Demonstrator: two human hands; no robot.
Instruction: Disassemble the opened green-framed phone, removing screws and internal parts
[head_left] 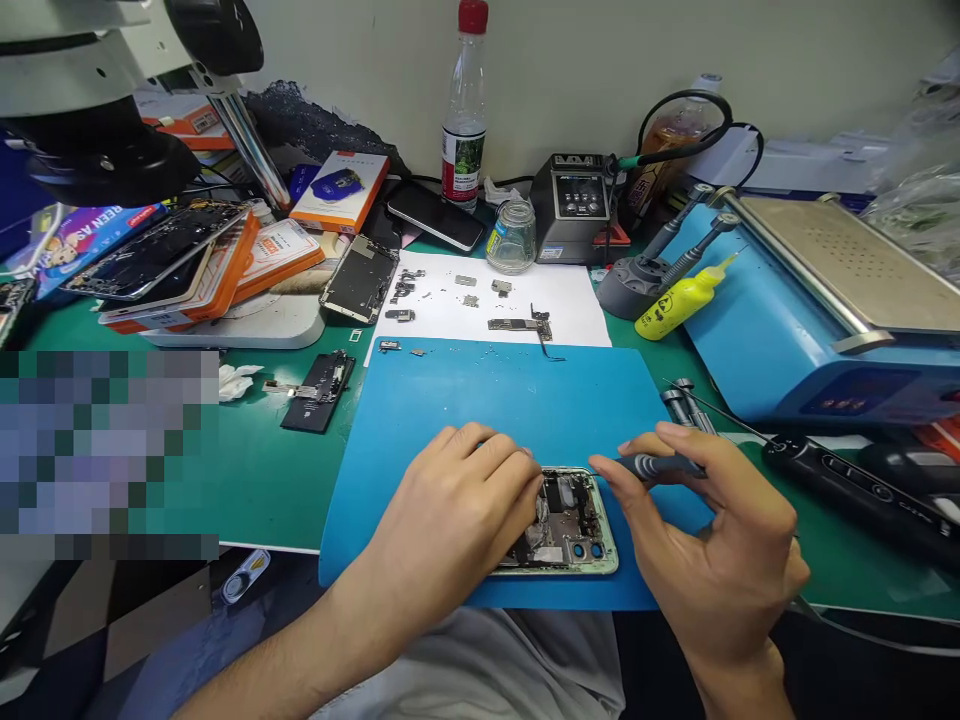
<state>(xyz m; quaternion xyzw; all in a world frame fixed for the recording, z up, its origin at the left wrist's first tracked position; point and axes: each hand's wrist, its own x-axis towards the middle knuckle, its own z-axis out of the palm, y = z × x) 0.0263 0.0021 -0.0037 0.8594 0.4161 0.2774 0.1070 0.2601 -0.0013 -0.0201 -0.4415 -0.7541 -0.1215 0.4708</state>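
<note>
An opened phone housing (pixel 566 555) with a pale green rim lies on the blue mat (pixel 420 400), its inner parts and two camera rings showing. Over its left half my left hand (pixel 465 495) is closed, fingers curled at the top edge; that part of the housing is hidden. Between the thumb and fingers of my right hand (pixel 720 520) is a grey screwdriver (pixel 660 466), tilted almost flat. Its thin tip points left at the housing's upper right corner; whether it touches cannot be made out.
Small phone parts and a logic board (pixel 517 324) lie on white paper (pixel 442 300) behind the mat. A battery (pixel 319 395) rests to the left. Right stand a screwdriver holder (pixel 637 285), yellow bottle (pixel 682 305) and blue heating plate (pixel 787 350). A microscope (pixel 112 150) overhangs the upper left.
</note>
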